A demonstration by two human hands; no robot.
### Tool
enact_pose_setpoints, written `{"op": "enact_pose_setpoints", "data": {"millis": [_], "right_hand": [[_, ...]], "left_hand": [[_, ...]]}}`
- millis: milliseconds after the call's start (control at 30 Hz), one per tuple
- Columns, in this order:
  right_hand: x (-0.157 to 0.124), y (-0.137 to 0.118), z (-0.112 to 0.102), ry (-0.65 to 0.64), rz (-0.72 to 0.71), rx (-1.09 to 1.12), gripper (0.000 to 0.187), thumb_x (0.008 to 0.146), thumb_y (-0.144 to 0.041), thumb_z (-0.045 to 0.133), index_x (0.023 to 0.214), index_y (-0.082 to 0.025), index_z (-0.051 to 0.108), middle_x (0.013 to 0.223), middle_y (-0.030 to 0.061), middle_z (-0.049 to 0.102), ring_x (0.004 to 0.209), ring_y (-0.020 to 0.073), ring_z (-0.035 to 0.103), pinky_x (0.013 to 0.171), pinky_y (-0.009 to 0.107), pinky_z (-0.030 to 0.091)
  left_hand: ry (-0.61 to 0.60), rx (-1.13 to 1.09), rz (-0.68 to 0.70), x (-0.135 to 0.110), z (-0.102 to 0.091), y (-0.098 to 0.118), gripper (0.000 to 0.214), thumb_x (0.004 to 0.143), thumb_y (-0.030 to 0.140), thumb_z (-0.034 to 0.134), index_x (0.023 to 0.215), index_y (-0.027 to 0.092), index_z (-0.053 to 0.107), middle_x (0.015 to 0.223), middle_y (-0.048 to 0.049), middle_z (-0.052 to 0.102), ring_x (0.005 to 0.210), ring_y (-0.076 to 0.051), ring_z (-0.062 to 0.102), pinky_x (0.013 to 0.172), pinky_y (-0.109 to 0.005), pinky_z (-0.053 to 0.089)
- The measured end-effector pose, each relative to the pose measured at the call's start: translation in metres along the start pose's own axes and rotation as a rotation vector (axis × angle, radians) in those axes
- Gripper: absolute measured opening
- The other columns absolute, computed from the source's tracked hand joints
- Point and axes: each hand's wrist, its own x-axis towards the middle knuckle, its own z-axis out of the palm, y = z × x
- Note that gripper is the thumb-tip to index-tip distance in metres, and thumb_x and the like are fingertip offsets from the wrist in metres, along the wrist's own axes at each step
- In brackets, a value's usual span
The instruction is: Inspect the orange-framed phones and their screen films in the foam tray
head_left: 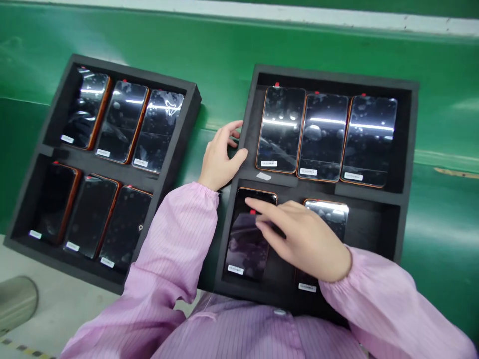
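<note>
Two black foam trays lie on a green belt. The left tray (175, 149) holds six dark phones with orange rims. The right tray (406, 149) has three phones in its far row and two in its near row. My left hand (217, 159) grips the right tray's left wall, thumb on top and fingers on the outside. My right hand (303, 239) lies flat over the near row with its fingers stretched out. Its fingertips rest on the near-left phone (245, 249) by a small red tab (253, 213), and it covers part of the second phone (331, 214).
The green belt (224, 55) runs across the view, with a pale rail along its far side. A grey cylinder (17, 299) lies at the lower left on a light surface. The right slot of the right tray's near row (374, 227) holds nothing.
</note>
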Motion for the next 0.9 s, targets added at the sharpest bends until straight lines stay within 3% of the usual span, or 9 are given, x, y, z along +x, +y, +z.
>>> {"op": "enact_pose_setpoints", "data": {"millis": [100,200,367,533,900], "right_hand": [[0.004,0.005,0.002,0.031,0.075,0.129,0.043,0.094,-0.016,0.046,0.136,-0.021,0.052,0.081,0.0014,0.072,0.071,0.0174,0.066,0.073,0.033,0.052],[0.006,0.003,0.003,0.000,0.165,0.496,0.043,0.091,-0.013,0.048,0.131,-0.025,0.057,0.085,-0.0018,0.072,0.066,0.0115,0.066,0.069,0.026,0.054],[0.010,-0.004,0.011,-0.090,0.337,0.922,0.029,0.089,-0.012,0.045,0.102,-0.017,0.071,0.087,0.0008,0.073,0.063,0.0099,0.069,0.066,0.024,0.058],[0.013,-0.008,0.018,-0.128,0.520,1.239,0.025,0.089,-0.010,0.048,0.103,-0.013,0.069,0.093,0.0047,0.074,0.074,0.0133,0.073,0.073,0.029,0.063],[0.011,-0.013,0.019,-0.147,0.513,1.309,0.029,0.091,-0.009,0.048,0.113,-0.013,0.066,0.110,0.0078,0.071,0.093,0.0151,0.072,0.084,0.032,0.061]], "left_hand": [[-0.005,0.005,-0.002,0.000,0.000,-0.003,0.050,0.078,0.020,0.057,0.126,0.032,0.049,0.114,-0.0021,0.061,0.091,-0.021,0.061,0.093,-0.040,0.043],[0.000,0.002,-0.009,0.001,0.001,-0.004,0.051,0.077,0.019,0.058,0.126,0.030,0.049,0.114,-0.0028,0.060,0.091,-0.021,0.061,0.093,-0.040,0.043],[-0.006,-0.019,0.006,0.002,0.001,-0.008,0.051,0.078,0.021,0.057,0.127,0.030,0.049,0.114,-0.0039,0.060,0.091,-0.021,0.060,0.092,-0.039,0.044],[-0.022,-0.041,0.024,0.002,0.002,-0.012,0.049,0.081,0.029,0.057,0.129,0.031,0.046,0.116,-0.0055,0.057,0.102,-0.024,0.059,0.096,-0.041,0.042],[-0.011,-0.065,0.059,0.005,0.004,-0.019,0.048,0.083,0.027,0.061,0.129,0.031,0.047,0.113,-0.0053,0.056,0.104,-0.025,0.060,0.099,-0.045,0.042]]}}
